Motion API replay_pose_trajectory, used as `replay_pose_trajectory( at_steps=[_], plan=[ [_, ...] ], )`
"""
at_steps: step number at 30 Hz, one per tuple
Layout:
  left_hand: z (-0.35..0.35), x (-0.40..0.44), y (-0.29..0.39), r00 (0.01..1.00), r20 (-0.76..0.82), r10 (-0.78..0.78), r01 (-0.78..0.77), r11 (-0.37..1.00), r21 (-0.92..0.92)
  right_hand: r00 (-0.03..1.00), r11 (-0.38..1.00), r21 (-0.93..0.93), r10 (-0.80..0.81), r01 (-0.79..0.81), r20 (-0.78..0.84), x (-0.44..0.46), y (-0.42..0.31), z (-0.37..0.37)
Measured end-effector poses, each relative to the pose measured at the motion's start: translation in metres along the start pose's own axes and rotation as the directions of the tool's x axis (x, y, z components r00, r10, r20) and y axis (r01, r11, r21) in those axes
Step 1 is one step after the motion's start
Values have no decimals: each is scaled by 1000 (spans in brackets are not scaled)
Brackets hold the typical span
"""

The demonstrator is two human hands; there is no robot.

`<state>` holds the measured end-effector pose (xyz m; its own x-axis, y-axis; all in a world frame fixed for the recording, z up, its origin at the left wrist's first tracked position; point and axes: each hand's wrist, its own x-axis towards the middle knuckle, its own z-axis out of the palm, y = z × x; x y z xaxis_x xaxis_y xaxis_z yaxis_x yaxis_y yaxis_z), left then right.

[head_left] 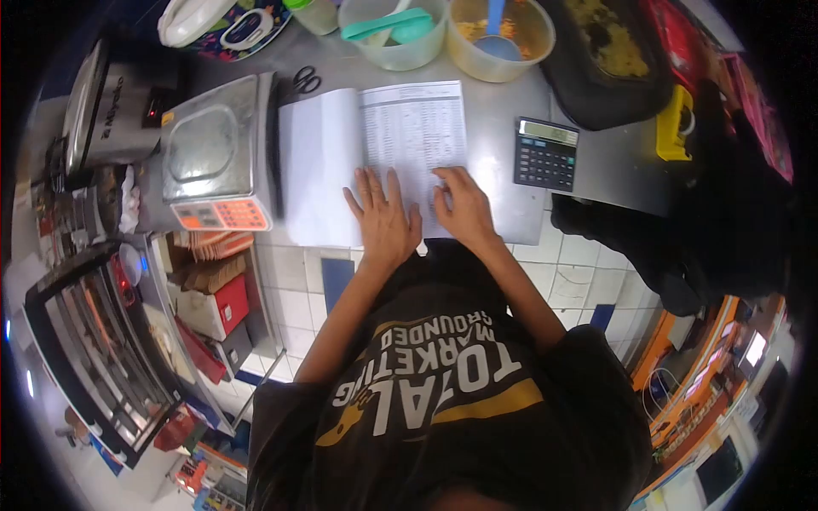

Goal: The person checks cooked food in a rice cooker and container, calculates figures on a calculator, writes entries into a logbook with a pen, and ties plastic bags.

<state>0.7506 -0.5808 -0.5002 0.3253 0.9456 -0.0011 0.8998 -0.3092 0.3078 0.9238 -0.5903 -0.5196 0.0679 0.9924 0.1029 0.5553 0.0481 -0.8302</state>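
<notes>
Item, one open book of sheets (321,162), flat on the metal surface (503,196), directly before you; pages' long axis running away from your body, fold near the fingers of your left hand. Left page: no print visible. Right page: a printed table (413,128), in rows too small to read, its upper part uncovered beyond your fingertips. Left hand (385,223): open, palm down, fingers spread and pointing away from you, lying across the fold onto the lower part of both pages, gripping nothing. Right hand (463,209): loosely bent, thumb and index finger apart, nothing visible in its grasp, at the lower outer edge of the right page, index finger angled inward over the table. Both hands are at the book; the right is nearer its right edge, the left nearer its fold. Item, one calculator (546,154), keys up, to the right of the book and apart from it, long axis likewise running away from you, slightly skewed; the right hand is the nearer to it. Item, one weighing scale (215,149), just beside the book's left edge, on the left hand's side.
</notes>
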Motion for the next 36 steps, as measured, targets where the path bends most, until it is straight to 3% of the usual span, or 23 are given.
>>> replay_pose_trajectory(
  at_steps=[5,7,8,12,14,17,21,24,26,28,29,31,33,35,36],
  plan=[
    [7,-4,8,998,49,-44,42,999,27,1000,999,-55,1,0,3,5,-1,1],
    [11,-3,4,996,68,51,-44,994,-103,1000,999,-45,-8,8,3,7,-6,-1],
    [13,-2,-2,993,47,110,-89,943,-320,1000,999,-51,18,-18,12,8,-9,-3],
    [-9,-4,-2,996,10,94,-87,952,-293,997,996,-36,78,-77,28,10,-10,4],
    [-7,-4,2,995,40,-93,93,996,3,994,994,-39,105,-104,40,11,-13,10],
    [-1,-3,-1,997,81,-18,22,999,-47,995,996,-33,82,-80,52,13,-20,25],
    [-1,-1,-2,994,102,-27,38,994,-106,990,989,-74,132,-128,52,16,-29,35],
    [-7,-1,-13,989,124,82,-47,965,-258,982,980,-60,191,-191,-6,13,-31,38],
    [-14,-3,-27,980,64,191,-84,677,-732,975,974,-50,219,-221,-37,15,-34,39],
    [-28,-5,-41,980,9,199,-129,668,-733,918,919,6,395,-395,-45,22,-42,43],
    [-32,-6,-49,978,-45,206,-174,671,-720,914,915,-8,402,-403,-48,27,-48,47],
    [-30,-7,-70,984,-66,165,-165,707,-687,891,857,-277,454,-434,8,36,-57,54],
    [-28,-3,-92,987,-91,133,-160,746,-647,873,845,-280,486,-456,43,40,-50,61],
    [-29,5,-112,986,-121,116,-160,868,-470,851,832,-276,519,-481,83,43,-42,63],
    [-30,8,-120,986,-113,120,-160,864,-477,866,864,-187,490,-468,96,45,-40,58]
  ],
)
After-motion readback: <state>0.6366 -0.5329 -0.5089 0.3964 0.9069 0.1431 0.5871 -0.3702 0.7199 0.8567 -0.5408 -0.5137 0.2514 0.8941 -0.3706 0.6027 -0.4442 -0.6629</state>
